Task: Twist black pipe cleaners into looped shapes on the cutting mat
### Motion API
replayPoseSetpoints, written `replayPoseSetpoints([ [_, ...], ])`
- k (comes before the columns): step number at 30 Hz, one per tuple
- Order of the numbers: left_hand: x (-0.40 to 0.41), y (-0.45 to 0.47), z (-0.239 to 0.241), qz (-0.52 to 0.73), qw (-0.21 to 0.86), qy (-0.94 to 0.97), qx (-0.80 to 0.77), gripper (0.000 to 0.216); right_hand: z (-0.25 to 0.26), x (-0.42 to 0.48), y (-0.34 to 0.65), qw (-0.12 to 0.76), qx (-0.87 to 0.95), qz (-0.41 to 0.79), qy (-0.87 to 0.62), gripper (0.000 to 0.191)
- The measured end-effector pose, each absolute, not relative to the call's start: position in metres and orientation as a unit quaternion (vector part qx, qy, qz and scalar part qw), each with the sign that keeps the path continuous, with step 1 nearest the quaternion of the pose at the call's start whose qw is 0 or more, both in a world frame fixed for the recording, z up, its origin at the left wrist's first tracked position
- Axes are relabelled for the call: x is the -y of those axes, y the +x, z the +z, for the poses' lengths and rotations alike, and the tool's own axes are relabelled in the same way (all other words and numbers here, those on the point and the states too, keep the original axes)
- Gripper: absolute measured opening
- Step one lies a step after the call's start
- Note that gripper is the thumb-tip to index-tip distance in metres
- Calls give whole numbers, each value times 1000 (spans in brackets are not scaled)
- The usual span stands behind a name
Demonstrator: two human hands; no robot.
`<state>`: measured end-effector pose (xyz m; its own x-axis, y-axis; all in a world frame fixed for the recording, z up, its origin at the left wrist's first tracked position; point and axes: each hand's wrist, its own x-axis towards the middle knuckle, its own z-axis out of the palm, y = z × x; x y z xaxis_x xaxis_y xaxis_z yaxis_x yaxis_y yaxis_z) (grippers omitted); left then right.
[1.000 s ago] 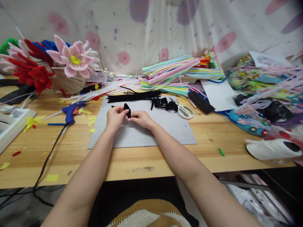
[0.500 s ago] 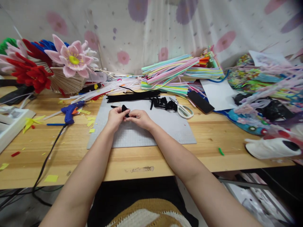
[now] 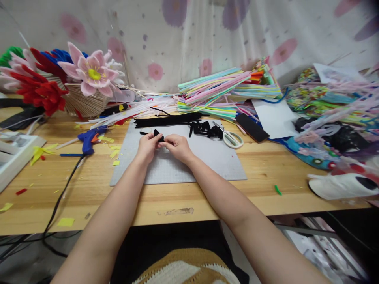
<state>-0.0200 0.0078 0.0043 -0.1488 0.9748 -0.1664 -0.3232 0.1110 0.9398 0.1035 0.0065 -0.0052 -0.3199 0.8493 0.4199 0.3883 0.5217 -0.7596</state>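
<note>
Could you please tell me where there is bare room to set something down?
The wooden table is mostly bare between the grey mat and the white roll, apart from a green scrap. The mat also has room below the scissors, right of the right hand. It is crowded along the back with pastel stems, and left around the blue glue gun.

craft workspace, glue gun (image 3: 87, 145), scissors (image 3: 225, 135)
</note>
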Motion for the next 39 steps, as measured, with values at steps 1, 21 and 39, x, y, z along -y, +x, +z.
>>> replayPoseSetpoints([
  [1,-8,-18,4,583,559,324,-493,18,-5,-6,103,432,762,256,-410,26],
  [21,-3,-42,5,550,654,352,-382,25,-6,-11,107,449,651,507,-343,22],
  [39,-1,-53,8,484,436,549,-524,21,0,-22,140,340,751,413,-387,17],
])
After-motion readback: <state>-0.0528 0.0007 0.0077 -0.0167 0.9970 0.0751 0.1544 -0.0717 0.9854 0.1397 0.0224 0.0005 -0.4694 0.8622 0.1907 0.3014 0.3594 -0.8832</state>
